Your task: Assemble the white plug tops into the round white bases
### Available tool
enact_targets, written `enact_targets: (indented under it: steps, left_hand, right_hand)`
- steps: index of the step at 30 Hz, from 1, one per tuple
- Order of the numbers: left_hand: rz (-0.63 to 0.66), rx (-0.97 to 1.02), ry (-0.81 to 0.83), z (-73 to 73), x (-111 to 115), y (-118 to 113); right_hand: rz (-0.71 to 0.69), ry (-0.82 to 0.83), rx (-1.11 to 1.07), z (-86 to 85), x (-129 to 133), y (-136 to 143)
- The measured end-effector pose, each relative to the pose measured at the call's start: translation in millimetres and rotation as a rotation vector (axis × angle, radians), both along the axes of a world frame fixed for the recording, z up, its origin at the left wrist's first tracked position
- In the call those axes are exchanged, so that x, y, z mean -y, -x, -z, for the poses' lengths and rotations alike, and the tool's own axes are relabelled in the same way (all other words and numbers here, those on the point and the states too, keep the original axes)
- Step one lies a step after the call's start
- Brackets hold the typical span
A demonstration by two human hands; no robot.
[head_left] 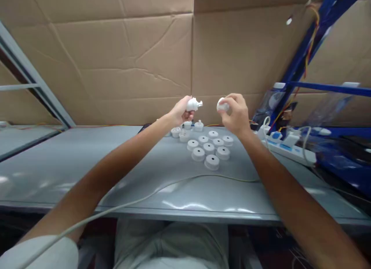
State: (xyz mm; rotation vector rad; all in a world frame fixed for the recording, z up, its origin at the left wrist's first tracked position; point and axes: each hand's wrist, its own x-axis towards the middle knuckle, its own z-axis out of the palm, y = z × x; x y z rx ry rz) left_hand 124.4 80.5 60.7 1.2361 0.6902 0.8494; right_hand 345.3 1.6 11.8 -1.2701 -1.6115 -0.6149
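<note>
My left hand point(183, 110) is closed around a white plastic fitting point(192, 104), whose narrow stem points right. Across a small gap, my right hand point(236, 112) pinches a round white cap point(222, 104) by its edge. Both hands are raised above the far part of the grey table. Below them sits a cluster of round white caps point(209, 148), each with a dark hole in the middle. Several white fittings point(183, 136) stand just left of these caps, some partly hidden by my left hand and wrist.
A grey table point(116, 176) spans the view, backed by cardboard point(130, 68). One pale cable point(162, 187) crosses its front. At right lie a white power strip point(286, 147) with plugs, clear plastic bottles point(271, 99) and a blue metal frame point(301, 60) with loose wires.
</note>
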Motion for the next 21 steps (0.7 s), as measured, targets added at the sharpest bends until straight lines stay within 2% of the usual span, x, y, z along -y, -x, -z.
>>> enact_targets:
  steps: [2, 5, 7, 8, 11, 14, 16, 18, 21]
  left_hand:
    - [0.035, -0.001, -0.012, 6.2, 4.4, 4.2]
    - [0.096, 0.004, -0.078, 14.8, 10.5, -0.3]
    - [0.103, -0.021, -0.158, 20.5, 11.8, -9.2]
    - [0.092, -0.046, -0.203, 23.6, 11.5, -14.7]
    - [-0.005, -0.246, -0.422, 33.0, 7.0, -32.7]
    - [-0.107, -0.622, -0.793, 41.2, -1.4, -50.1]
    - [-0.086, -0.869, -0.992, 45.5, -7.4, -60.9]
    - [-0.018, -1.03, -1.082, 49.2, -12.2, -70.8]
    - [0.045, -1.108, -1.11, 52.6, -14.5, -80.7]
  right_hand:
    - [0.009, 0.214, -0.002, 14.0, -8.1, -5.5]
    - [-0.03, 0.663, 0.02, 30.7, -12.0, -6.0]
    - [-0.059, 0.885, 0.027, 35.4, -10.0, -4.3]
    - [-0.064, 0.946, 0.029, 35.7, -8.4, -3.6]
    - [-0.077, 1.021, 0.053, 31.7, -4.7, -4.3]
    - [-0.124, 1.072, 0.076, 26.3, -2.3, -9.4]
    - [-0.135, 1.091, 0.05, 23.7, -0.1, -14.4]
    - [-0.126, 1.109, 0.004, 21.7, 2.8, -19.2]
    - [-0.116, 1.113, 0.006, 19.4, 6.5, -22.7]
